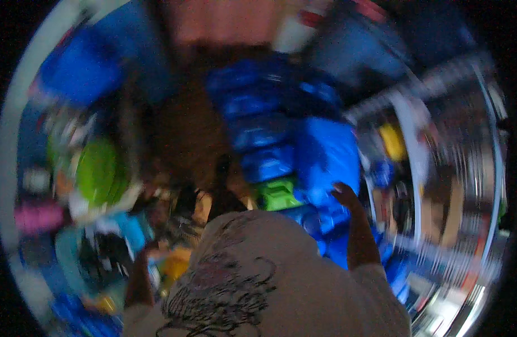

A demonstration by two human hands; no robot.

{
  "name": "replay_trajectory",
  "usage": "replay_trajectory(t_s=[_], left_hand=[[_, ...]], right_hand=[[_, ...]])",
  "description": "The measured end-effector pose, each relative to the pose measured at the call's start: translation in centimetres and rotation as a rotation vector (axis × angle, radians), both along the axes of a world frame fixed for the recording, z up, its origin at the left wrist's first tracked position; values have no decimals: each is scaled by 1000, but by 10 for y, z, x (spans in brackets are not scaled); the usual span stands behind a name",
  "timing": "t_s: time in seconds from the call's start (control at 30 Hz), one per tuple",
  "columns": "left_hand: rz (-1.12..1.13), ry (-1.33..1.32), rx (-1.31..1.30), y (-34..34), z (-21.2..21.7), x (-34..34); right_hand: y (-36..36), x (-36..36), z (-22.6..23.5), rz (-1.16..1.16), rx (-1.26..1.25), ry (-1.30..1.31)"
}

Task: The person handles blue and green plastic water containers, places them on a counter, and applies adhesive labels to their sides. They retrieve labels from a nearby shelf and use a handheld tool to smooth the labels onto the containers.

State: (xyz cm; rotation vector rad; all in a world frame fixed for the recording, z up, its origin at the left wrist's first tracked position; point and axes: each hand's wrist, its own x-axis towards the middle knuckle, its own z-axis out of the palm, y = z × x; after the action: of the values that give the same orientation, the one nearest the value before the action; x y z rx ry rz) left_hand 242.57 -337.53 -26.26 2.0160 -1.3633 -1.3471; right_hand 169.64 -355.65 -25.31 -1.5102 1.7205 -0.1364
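Motion blurs the whole head view. My right hand (345, 195) is over a large bright blue plastic-looking thing (328, 154) at centre right; I cannot tell whether they touch. Its fingers look slightly apart, with nothing visible between them. To its left lies a bright green plastic thing (278, 194), among a row of shiny blue bundles or containers (261, 140). My left hand (150, 250) is low at my left side, near a yellow thing (176, 264) and a light blue bin-like thing (133, 230). Its fingers are smeared, so its grip is hidden.
Brown floor (177, 132) runs ahead between the piles. On the left are a green rounded thing (101, 174), a pink bundle (40, 218) and a blue container (81, 67). Shelving (407, 140) with a yellow item (392, 141) and cardboard boxes (442, 216) lines the right.
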Motion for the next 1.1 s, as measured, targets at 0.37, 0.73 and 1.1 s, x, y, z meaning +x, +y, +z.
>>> replay_trajectory(t_s=[0.37,0.73,1.1], left_hand=[[-252,-2,372,-117,-44,-54],[-516,-93,367,-286,-71,-90],[-780,-128,368,-378,-101,-142]], right_hand=[[98,-103,-1,-490,-512,21],[-127,-129,-18,-631,-537,467],[-188,-197,-30,-994,-388,612]])
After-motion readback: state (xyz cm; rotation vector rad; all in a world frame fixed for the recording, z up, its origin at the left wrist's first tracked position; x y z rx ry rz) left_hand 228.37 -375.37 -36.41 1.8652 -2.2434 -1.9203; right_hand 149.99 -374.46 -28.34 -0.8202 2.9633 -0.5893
